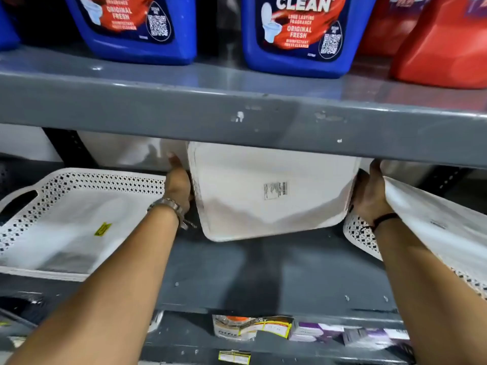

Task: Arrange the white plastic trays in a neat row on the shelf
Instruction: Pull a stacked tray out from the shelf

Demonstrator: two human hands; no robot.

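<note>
A white plastic tray (271,191) stands tipped up on the grey shelf (263,272), its flat underside with a barcode label facing me. My left hand (178,184) grips its left edge and my right hand (370,192) grips its right edge. A second white tray (68,222) with perforated walls and a yellow sticker lies flat at the left. A third white tray (432,227) leans tilted at the right, against my right forearm. More white trays show dimly behind, under the upper shelf.
The upper shelf's thick grey beam (237,114) hangs low over the trays. Blue cleaner jugs (297,35) and a red jug (445,43) stand on it. Small boxed goods (263,329) sit on the shelf below.
</note>
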